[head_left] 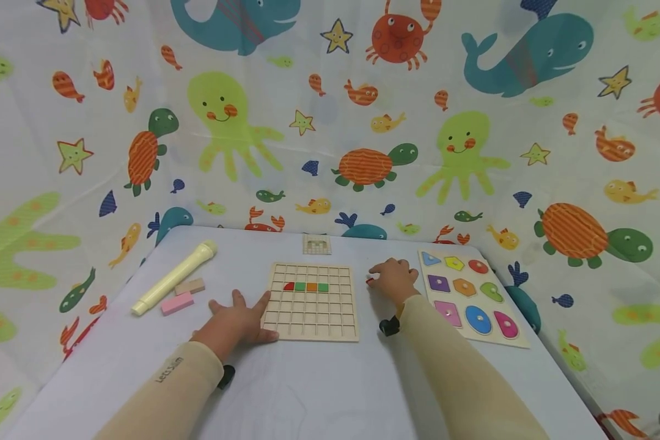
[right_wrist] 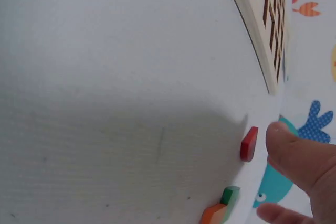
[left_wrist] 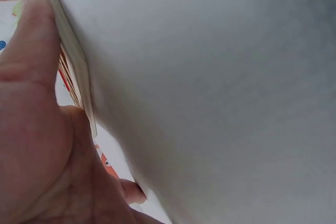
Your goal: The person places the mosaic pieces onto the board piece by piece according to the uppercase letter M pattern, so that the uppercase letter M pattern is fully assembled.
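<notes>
A square wooden grid board (head_left: 310,311) lies at mid-table, with a row of red, green and orange pieces (head_left: 306,287) in its upper cells. My left hand (head_left: 233,324) spreads its fingers at the board's left side. Its thumb and a finger touch the board's edge, which the left wrist view shows close up. To the right of the board, my right hand (head_left: 394,280) is over the table beside a small red piece (right_wrist: 249,144). A gap shows between thumb and piece. Near that hand lie a green piece (right_wrist: 230,195) and an orange piece (right_wrist: 213,214), hidden in the head view.
A shape puzzle board (head_left: 475,296) lies at the right. At the left are a pale yellow microphone-shaped stick (head_left: 173,278), a pink block (head_left: 177,303) and a tan block (head_left: 189,286). A small pattern card (head_left: 316,244) lies behind the grid board. Sea-animal cloth (head_left: 319,134) surrounds the table.
</notes>
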Demonstrator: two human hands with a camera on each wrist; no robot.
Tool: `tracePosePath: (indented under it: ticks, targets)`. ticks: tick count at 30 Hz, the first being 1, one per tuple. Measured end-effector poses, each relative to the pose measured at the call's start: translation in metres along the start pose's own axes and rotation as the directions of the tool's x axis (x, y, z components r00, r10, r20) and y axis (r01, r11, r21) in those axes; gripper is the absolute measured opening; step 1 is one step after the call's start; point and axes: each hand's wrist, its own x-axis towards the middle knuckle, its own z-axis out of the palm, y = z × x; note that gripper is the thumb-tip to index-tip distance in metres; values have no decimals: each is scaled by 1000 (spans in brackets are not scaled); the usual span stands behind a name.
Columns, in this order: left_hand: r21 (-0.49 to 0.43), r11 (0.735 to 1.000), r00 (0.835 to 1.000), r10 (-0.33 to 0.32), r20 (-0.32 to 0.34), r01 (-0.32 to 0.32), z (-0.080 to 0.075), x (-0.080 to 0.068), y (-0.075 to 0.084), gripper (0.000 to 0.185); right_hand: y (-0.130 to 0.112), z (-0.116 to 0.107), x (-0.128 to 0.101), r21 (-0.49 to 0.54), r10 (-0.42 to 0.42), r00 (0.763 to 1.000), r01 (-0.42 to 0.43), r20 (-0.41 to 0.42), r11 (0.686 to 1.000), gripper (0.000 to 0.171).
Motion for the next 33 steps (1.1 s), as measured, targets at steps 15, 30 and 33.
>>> tracePosePath:
  ticks: [15,30,33]
  targets:
    - [-6,1000,1000,19,0,-19,3,3,-2,113,-2,9,1,-11,8,999,-7,31,1000,34]
    - [4,1000,1000,14,-4,-14,1,-1,-2,112,-5,13,5,10,-24,1000,24,-3,1000,20]
    - [4,1000,1000,17,-8,-17,1,-2,-2,112,-6,12,3,29,-24,1000,25,-6,999,16]
